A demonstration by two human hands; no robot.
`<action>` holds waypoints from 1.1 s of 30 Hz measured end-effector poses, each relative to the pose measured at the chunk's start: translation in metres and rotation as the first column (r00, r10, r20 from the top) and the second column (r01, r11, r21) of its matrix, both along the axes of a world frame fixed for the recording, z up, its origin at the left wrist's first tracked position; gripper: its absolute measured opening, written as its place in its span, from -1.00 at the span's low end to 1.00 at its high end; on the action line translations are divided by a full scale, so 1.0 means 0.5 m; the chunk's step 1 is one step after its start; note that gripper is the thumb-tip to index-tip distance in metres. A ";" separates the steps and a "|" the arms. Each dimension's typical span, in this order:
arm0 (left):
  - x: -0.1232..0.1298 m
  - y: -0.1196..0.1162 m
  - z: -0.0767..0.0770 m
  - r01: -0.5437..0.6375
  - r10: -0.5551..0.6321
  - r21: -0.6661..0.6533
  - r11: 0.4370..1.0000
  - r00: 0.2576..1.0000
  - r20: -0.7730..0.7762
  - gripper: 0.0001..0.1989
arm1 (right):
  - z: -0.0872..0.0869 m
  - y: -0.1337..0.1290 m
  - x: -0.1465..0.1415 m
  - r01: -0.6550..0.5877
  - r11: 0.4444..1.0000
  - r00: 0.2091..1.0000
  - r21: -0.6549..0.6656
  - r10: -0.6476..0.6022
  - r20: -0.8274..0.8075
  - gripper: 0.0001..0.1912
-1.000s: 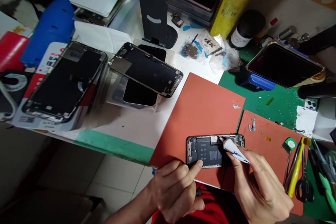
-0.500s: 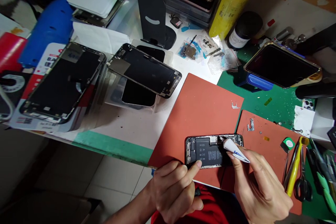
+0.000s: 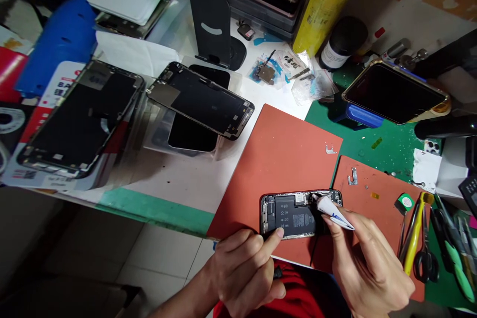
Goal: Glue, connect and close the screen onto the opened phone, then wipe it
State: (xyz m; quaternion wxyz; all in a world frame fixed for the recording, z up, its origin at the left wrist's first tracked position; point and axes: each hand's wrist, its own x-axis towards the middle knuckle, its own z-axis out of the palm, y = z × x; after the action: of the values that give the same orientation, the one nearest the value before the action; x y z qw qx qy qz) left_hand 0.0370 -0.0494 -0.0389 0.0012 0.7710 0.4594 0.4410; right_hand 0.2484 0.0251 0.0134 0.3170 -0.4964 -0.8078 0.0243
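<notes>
An opened phone lies on a reddish-brown mat, its battery and inner parts showing. My right hand pinches a small white tube, whose tip touches or hovers over the upper right part of the phone; I cannot tell which. The index finger of my left hand rests on the phone's lower edge. Its other fingers are curled, and a small dark thing shows beside them. Two small metal brackets lie on the mats above and right of the phone.
Two detached phone screens lie at the left. A black stand and a yellow can are at the back. Another phone leans at the right, above scissors and a yellow-handled tool.
The whole view has shifted slightly, so most of the table sits a little further left. My right hand with the tube stays over the phone, the tube's tip slightly further right along it.
</notes>
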 end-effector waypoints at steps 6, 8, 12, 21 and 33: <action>0.001 0.002 -0.001 -0.004 0.004 0.001 1.000 1.000 -0.003 -0.56 | 0.001 -0.001 0.005 0.010 1.000 1.000 -0.011 -0.010 0.009 -0.67; 0.000 0.003 0.000 -0.006 0.006 -0.010 1.000 1.000 -0.003 -0.54 | 0.002 -0.001 0.005 0.011 1.000 1.000 -0.009 -0.011 0.009 -0.66; -0.002 0.002 0.004 -0.004 0.003 -0.024 1.000 1.000 -0.021 -0.49 | 0.004 0.000 0.004 0.008 1.000 1.000 -0.010 -0.008 -0.007 -0.63; -0.004 0.005 0.008 -0.005 0.004 -0.023 1.000 0.999 -0.038 -0.47 | 0.002 0.001 0.005 0.019 1.000 1.000 -0.007 -0.019 0.003 -0.64; -0.006 -0.001 0.010 0.017 -0.018 -0.059 0.998 1.000 -0.020 -0.46 | -0.002 0.004 0.013 0.017 1.000 1.000 0.005 -0.017 0.004 -0.59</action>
State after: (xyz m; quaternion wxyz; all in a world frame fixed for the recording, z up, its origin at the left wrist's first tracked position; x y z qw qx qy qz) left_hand 0.0341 -0.0498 -0.0339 0.0229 0.7792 0.4653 0.4193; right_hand 0.2549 0.0272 0.0126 0.3167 -0.5027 -0.8042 0.0185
